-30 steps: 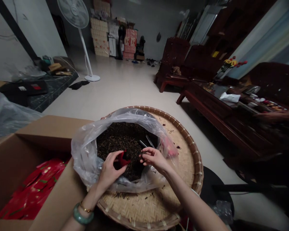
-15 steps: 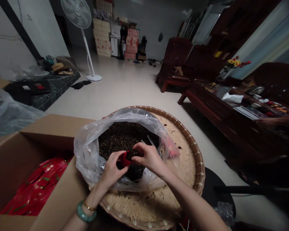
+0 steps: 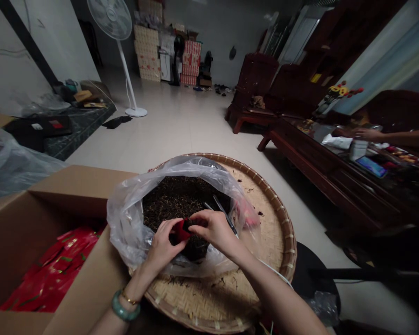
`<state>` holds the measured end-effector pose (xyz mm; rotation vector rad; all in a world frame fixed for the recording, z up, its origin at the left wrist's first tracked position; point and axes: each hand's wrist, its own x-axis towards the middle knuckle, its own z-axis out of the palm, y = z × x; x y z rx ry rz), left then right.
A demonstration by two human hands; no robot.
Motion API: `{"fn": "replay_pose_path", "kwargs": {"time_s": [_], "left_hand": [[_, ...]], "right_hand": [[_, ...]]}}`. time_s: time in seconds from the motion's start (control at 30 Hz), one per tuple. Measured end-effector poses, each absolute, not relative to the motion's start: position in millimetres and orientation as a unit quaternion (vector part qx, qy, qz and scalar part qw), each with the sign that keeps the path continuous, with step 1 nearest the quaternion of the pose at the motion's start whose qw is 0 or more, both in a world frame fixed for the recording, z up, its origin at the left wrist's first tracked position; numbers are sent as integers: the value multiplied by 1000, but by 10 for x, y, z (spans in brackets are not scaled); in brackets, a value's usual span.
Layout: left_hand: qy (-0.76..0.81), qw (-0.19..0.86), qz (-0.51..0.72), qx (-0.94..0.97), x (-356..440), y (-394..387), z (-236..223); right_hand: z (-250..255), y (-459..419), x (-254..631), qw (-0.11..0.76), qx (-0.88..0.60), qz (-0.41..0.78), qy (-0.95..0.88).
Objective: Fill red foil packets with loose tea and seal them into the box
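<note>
My left hand (image 3: 163, 243) grips a small red packet (image 3: 182, 231) with its mouth held apart, over a clear plastic bag (image 3: 124, 223). Dark dried tea leaves (image 3: 171, 197) fill the bag. My right hand (image 3: 212, 228) is closed at the packet's mouth, its thumb and fingertips pinching a little of the dark leaves. Beside that hand, metal tongs (image 3: 225, 213) lean in the bag. Everything rests on a round woven bamboo tray (image 3: 265, 279), with stray leaves scattered on its surface.
Left of the tray stands an open cardboard box (image 3: 87, 274) holding many red packets (image 3: 56, 270). A black round stool (image 3: 314, 279) is at the right. Another person's hand (image 3: 370, 135) is over the dark wooden table (image 3: 300, 158). A white fan (image 3: 125, 79) stands farther back.
My right hand has moved left with pinched tea leaves to the red packet's mouth. My left hand keeps its hold. At the far table, the other person's hand has moved away from me.
</note>
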<state>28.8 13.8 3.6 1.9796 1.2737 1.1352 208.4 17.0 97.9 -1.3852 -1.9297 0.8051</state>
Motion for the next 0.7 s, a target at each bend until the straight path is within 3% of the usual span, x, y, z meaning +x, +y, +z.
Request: {"fn": "replay_pose_path", "kwargs": {"time_s": [0.27,0.53,0.7], "left_hand": [[465,253,416,739,288,153,5],[464,267,417,735,262,143,2],[471,265,423,727,260,145,10]], "right_hand": [[990,166,2062,315,-538,325,-712],[916,223,2144,391,-558,469,-563],[868,181,2315,358,-584,332,-648]]}}
